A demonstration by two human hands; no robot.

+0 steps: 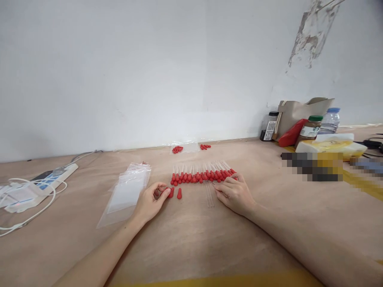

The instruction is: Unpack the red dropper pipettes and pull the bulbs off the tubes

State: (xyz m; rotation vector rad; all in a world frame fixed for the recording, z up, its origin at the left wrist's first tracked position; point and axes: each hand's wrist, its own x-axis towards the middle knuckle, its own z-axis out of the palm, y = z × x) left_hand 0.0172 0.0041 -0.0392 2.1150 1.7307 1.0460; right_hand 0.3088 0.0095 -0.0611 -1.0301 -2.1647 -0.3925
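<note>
My left hand (pixel 152 199) has its thumb and fingers closed on a red rubber bulb (pixel 171 193), low over the table. Just right of it, another red bulb (pixel 179 193) lies loose. Farther right, my right hand (pixel 235 193) is curled, its fingertips pinching what looks like a thin glass tube (pixel 213 183). Beside those fingertips lie a few clear glass tubes (pixel 208 195), pointing toward me. Behind both hands stretches a row of glass droppers (pixel 197 176) with red bulbs, tips pointing to the wall; my right hand partly covers its right end.
Clear plastic bags (pixel 127 189) lie left of my left hand. Small piles of red bulbs (pixel 177 149) rest on plastic near the wall. A power strip (pixel 44 185) with white cables is at far left. Bottles, a jar (pixel 310 130) and a tissue pack (pixel 332 148) stand at right.
</note>
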